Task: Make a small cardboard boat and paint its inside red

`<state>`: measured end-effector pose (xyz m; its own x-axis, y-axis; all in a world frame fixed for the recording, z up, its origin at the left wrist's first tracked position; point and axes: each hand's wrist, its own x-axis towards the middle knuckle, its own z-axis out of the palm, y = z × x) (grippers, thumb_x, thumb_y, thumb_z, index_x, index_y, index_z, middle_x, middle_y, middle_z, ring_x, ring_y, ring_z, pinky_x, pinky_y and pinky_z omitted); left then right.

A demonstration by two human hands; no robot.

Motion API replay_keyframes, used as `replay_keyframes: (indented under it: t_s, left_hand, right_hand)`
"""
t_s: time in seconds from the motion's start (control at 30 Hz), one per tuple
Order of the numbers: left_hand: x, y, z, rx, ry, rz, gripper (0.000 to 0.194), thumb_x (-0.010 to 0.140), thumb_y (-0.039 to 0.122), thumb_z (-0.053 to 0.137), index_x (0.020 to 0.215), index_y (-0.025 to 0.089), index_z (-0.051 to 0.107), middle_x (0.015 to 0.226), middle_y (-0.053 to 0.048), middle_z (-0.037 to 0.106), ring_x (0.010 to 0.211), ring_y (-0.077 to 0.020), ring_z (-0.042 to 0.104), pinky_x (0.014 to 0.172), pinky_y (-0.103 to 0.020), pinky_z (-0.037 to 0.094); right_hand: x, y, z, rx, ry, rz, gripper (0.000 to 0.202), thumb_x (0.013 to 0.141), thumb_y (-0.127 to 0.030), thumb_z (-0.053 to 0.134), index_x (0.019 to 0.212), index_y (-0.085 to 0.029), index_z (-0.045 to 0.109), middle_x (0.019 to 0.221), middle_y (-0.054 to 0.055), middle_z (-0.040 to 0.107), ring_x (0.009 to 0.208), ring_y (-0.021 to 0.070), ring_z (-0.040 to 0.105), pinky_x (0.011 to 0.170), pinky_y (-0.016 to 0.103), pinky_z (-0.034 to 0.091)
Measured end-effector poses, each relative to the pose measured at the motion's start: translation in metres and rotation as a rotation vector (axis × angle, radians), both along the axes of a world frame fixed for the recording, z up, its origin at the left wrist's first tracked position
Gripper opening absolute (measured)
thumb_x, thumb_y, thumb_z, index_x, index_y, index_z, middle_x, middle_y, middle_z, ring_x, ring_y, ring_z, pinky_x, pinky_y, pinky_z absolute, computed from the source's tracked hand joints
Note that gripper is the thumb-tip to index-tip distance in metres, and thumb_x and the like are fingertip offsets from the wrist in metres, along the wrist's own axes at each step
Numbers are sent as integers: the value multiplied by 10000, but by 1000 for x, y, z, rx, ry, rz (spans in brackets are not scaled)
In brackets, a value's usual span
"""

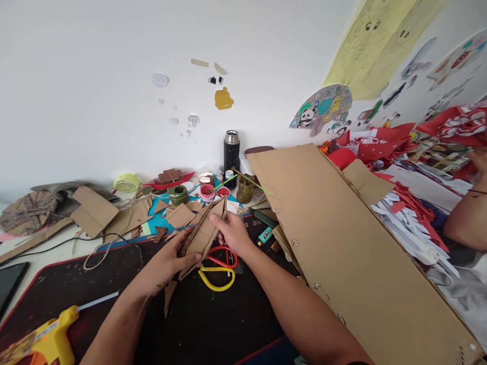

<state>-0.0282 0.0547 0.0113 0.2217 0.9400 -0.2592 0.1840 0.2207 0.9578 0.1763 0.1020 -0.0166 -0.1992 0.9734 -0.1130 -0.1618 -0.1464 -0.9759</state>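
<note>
Small boat-shaped cardboard piece [205,233], held in two hands above a black mat [190,324].
Tan, elongated and shallow, with raised corrugated walls and a pointed far end; the left hand [178,261] grips its near left part, fingers closed on the wall, and the right hand [233,230] pinches its far right edge.

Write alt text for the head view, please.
Two bare hands, left and right, hold a small folded cardboard piece above a dark mat, near red-and-yellow-handled scissors, a yellow glue gun and paint pots.
</note>
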Motion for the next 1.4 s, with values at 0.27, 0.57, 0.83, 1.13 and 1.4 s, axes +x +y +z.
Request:
replay_keyframes:
  t_s: [0.27,0.57,0.83,1.13,1.4]
  left_hand:
    - [9,3,8,32,-18,22,798,649,589,953,1319,190,781,1370,-157,771,1274,-420,714,1088,-506,580]
    - [-2,4,-9,23,-10,98,733,759,650,892,1342,220,782,1500,-155,703,1413,-412,628,1184,-495,498]
    - [1,5,-1,48,39,60,735,679,650,927,1255,207,815,1423,-149,749,1393,-431,632,1166,-507,512]
    - [1,6,-4,109,86,8,694,761,623,881,1298,194,791,1424,-150,741,1349,-409,657,1208,-507,456]
    - [3,8,-4,96,81,31,715,715,635,906,1268,194,803,1334,-152,779,1250,-417,710,1131,-523,530]
  right_hand:
    - [0,-1,3,-5,4,16,603,829,-786,733,982,-232,550,543,-101,554,384,102,497,372,200,355]
    - [-1,-1,-1,-46,0,-6,550,845,-728,759,937,-228,551,527,-97,552,380,99,504,373,195,367]
    - [0,-1,-2,-91,-24,18,507,881,-703,740,905,-229,562,512,-85,568,372,108,525,370,190,383]
    - [-2,0,-3,-128,-7,34,454,895,-648,745,927,-230,569,499,-96,562,354,109,516,356,190,392]
    - [-4,0,-7,-74,28,25,539,863,-726,756,977,-237,560,502,-118,538,354,111,516,363,196,411]
